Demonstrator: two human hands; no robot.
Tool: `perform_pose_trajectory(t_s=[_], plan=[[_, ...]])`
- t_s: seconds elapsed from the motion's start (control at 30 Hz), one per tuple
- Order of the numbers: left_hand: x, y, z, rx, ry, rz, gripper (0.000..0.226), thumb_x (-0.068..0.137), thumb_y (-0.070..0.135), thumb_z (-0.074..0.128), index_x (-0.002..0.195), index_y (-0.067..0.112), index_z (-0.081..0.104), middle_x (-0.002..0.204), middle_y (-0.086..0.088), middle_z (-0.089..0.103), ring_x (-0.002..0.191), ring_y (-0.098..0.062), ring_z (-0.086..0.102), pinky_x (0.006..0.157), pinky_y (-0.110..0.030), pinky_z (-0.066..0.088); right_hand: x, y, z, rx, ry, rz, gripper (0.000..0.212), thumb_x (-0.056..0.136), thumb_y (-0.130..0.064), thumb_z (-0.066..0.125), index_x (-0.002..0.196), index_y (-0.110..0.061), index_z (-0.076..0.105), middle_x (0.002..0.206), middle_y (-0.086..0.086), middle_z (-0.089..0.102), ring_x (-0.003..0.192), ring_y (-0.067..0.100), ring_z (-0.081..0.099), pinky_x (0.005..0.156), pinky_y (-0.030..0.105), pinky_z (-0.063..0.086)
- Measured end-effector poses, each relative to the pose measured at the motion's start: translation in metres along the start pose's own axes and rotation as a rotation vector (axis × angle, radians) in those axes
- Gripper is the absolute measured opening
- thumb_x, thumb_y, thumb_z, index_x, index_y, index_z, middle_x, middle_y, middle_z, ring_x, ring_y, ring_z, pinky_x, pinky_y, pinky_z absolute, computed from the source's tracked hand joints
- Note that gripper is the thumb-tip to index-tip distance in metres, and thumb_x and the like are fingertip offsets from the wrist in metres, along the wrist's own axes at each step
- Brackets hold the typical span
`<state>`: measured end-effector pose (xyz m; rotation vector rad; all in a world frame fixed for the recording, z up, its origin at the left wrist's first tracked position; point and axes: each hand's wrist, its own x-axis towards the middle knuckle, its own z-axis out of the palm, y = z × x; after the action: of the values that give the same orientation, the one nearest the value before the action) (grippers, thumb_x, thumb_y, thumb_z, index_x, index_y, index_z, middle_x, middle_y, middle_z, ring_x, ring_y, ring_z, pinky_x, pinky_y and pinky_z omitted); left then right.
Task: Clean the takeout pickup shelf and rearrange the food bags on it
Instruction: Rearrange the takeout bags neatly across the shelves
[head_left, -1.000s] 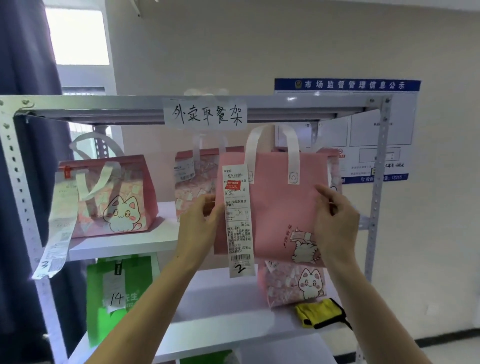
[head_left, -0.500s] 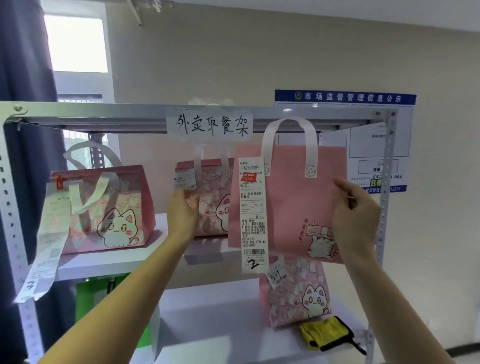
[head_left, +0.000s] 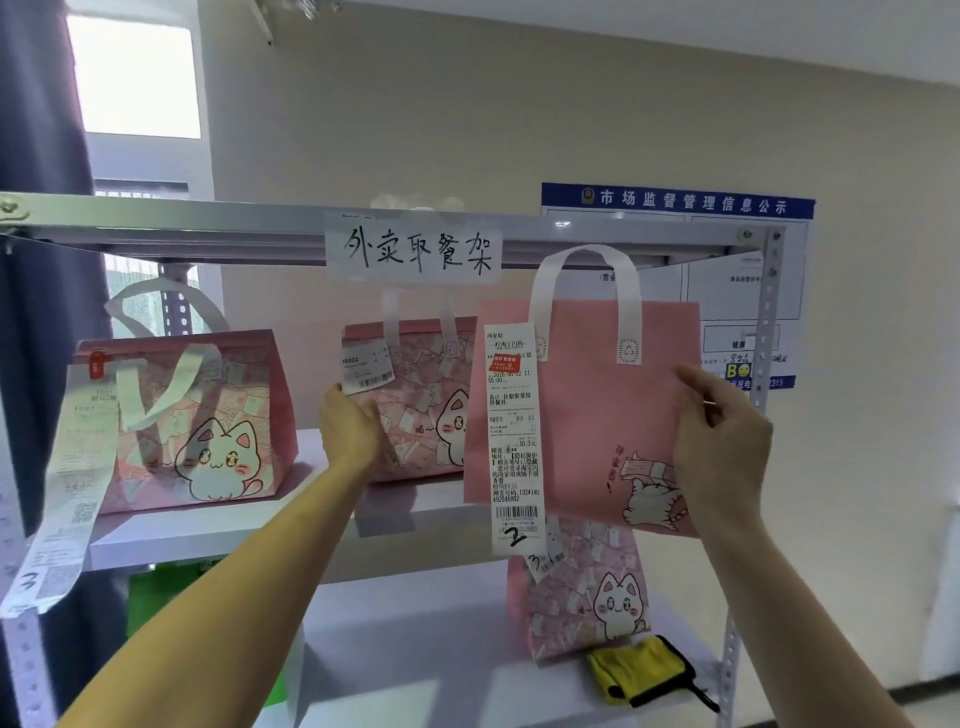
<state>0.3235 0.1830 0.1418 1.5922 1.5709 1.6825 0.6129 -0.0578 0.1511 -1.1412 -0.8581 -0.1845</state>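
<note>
A plain pink bag (head_left: 597, 405) (receipt marked 2) is pinched at its edge by the right hand (head_left: 719, 441); the middle patterned bag (head_left: 415, 400) on the shelf (head_left: 208, 530) is touched by the left hand (head_left: 350, 431), fingers' grip indiscernible.

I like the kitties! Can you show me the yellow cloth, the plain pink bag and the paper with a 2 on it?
Yellow cloth (head_left: 638, 671): head view, on its yellow middle.
Plain pink bag (head_left: 597, 415): head view, on its bare front.
Receipt marked 2 (head_left: 513, 441): head view, on its printed middle.
</note>
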Motion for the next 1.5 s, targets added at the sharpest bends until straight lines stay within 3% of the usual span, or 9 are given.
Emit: perform_pose_trajectory(t_s=[0.1,0.17,0.4,0.53,0.67,1.03,1.23,1.4,1.5], plan=[[-0.008,0.003,0.001,-0.017,0.031,0.023,0.021,0.098,0.013,0.056,0.117,0.005,0.055,0.117,-0.018,0.066,0.094,-0.033,0.061,0.074,-0.042,0.049,0.001,0.003,-0.003,0.004,-0.001,-0.002,0.027,0.104,-0.016,0.059,0.127,-0.024,0.072,0.119,-0.003,0.07,0.11,0.018,0.066,0.098,0.038,0.057],[-0.015,0.004,-0.001,-0.011,0.033,0.032,0.01,0.098,0.015,0.055,0.103,0.006,0.057,0.109,-0.019,0.067,0.084,-0.031,0.056,0.07,-0.039,0.042,0.0,0.004,-0.005,0.014,-0.007,0.009,0.027,0.104,-0.016,0.059,0.128,-0.023,0.072,0.12,-0.002,0.07,0.111,0.019,0.066,0.096,0.034,0.056],[-0.049,0.005,-0.018,-0.065,0.085,0.027,0.021,0.101,0.021,0.058,0.095,0.001,0.062,0.099,-0.02,0.07,0.085,-0.035,0.061,0.068,-0.037,0.039,-0.006,0.009,-0.013,0.049,-0.057,0.072,0.029,0.105,-0.014,0.056,0.126,-0.027,0.071,0.121,-0.006,0.069,0.113,0.018,0.065,0.101,0.045,0.056],[-0.08,0.011,-0.037,-0.107,0.141,0.061,0.022,0.103,0.021,0.056,0.086,0.008,0.056,0.087,-0.01,0.061,0.074,-0.023,0.051,0.062,-0.034,0.034,-0.011,0.011,-0.019,0.058,-0.088,0.077,0.03,0.105,-0.014,0.055,0.127,-0.027,0.071,0.116,-0.01,0.068,0.11,0.015,0.065,0.098,0.045,0.057],[-0.096,0.003,-0.053,-0.109,0.177,0.094,0.032,0.104,0.026,0.058,0.075,0.015,0.048,0.084,-0.009,0.057,0.075,-0.023,0.049,0.061,-0.034,0.034,-0.024,0.01,-0.02,0.071,-0.14,0.082,0.031,0.105,-0.014,0.054,0.128,-0.026,0.071,0.121,-0.01,0.068,0.114,0.015,0.064,0.101,0.045,0.056],[-0.145,0.005,-0.12,-0.142,0.233,0.154,0.027,0.104,0.024,0.057,0.081,0.011,0.053,0.081,-0.002,0.055,0.07,-0.017,0.046,0.058,-0.026,0.035,-0.065,-0.012,-0.041,0.081,-0.144,0.12,0.03,0.104,-0.018,0.055,0.128,-0.026,0.071,0.12,-0.008,0.07,0.11,0.016,0.066,0.098,0.045,0.057],[-0.16,-0.012,-0.167,-0.209,0.267,0.102,0.017,0.105,0.016,0.053,0.088,0.012,0.054,0.091,-0.008,0.063,0.076,-0.022,0.052,0.06,-0.03,0.039,-0.089,-0.037,-0.049,0.076,-0.1,0.105,0.031,0.103,-0.015,0.056,0.129,-0.02,0.072,0.117,-0.006,0.071,0.103,0.01,0.066,0.082,0.017,0.051],[-0.167,-0.03,-0.206,-0.219,0.29,0.067,0.011,0.104,0.018,0.052,0.096,0.012,0.057,0.093,-0.008,0.067,0.084,-0.03,0.06,0.067,-0.04,0.047,-0.105,-0.048,-0.05,0.063,-0.096,0.12,0.03,0.103,-0.018,0.057,0.127,-0.022,0.073,0.118,-0.009,0.071,0.108,0.012,0.067,0.095,0.029,0.055],[-0.172,-0.042,-0.226,-0.231,0.298,0.047,0.009,0.103,0.02,0.051,0.098,0.018,0.059,0.093,-0.004,0.067,0.086,-0.027,0.062,0.07,-0.04,0.051,-0.109,-0.053,-0.052,0.075,-0.074,0.127,0.029,0.103,-0.018,0.057,0.126,-0.023,0.074,0.116,-0.008,0.072,0.105,0.012,0.068,0.091,0.027,0.055]])
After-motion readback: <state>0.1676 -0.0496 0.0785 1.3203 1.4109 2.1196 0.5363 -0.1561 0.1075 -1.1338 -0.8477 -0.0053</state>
